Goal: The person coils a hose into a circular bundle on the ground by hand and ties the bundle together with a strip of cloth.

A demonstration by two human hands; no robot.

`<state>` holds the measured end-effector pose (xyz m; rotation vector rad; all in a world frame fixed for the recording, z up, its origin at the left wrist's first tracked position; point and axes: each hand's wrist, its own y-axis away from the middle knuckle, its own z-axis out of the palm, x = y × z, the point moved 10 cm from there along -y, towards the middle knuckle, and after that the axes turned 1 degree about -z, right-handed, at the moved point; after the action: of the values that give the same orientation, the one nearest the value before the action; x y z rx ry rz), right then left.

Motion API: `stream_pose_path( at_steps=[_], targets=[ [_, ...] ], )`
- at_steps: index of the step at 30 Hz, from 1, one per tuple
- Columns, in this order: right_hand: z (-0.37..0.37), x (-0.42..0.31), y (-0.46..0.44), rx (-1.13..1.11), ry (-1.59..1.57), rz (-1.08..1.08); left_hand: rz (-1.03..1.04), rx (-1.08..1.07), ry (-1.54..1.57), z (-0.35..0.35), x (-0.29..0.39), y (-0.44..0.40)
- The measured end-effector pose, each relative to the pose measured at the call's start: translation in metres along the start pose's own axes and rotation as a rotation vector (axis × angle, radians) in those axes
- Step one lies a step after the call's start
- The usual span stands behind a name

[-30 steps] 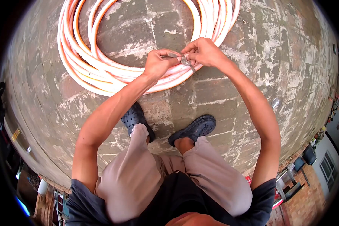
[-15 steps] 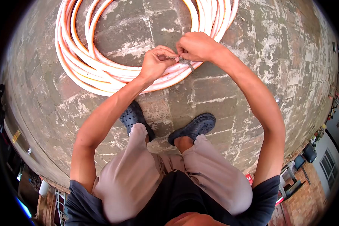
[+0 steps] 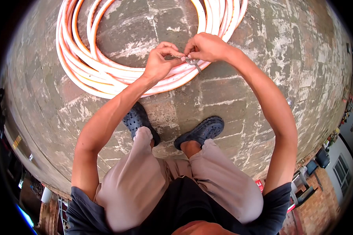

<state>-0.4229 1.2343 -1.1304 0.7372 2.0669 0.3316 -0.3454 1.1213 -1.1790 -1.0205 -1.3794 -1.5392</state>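
A thick coil of pale pink-white hose with orange stripes lies on the floor ahead of me. A narrow grey tie is looped round the hose strands at the near side of the coil. My left hand pinches at the tie with thumb and index finger, just over the strands. Facing it, my right hand has its fingers closed together on the tie too. The fingertips of both hands almost meet, and the ends of the tie are partly hidden between them.
My feet in dark blue clogs stand just on the near side of the coil. The floor is worn brick paving with whitish patches. At the far lower right are a chair and a window.
Both hands have shifted very slightly, and more of the grey tie shows between them. The fingers still pinch at it. The coil keeps its place on the floor.
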Motion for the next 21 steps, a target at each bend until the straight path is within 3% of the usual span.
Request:
stream_pose_path(
  at_steps=[4,8,13,21],
  targets=[
    [0.008,0.007,-0.003,-0.008,-0.138,-0.008,0.051,0.006,-0.076,-0.002,0.005,-0.001],
    [0.008,-0.001,0.001,0.053,-0.012,0.009,0.028,0.005,-0.027,-0.003,0.004,-0.001],
    [0.001,-0.021,0.013,0.363,0.139,-0.157,0.054,-0.017,-0.018,-0.002,0.009,0.000],
    [0.002,-0.028,0.024,0.514,0.159,-0.132,0.039,-0.097,0.033,0.011,0.019,-0.003]
  ],
)
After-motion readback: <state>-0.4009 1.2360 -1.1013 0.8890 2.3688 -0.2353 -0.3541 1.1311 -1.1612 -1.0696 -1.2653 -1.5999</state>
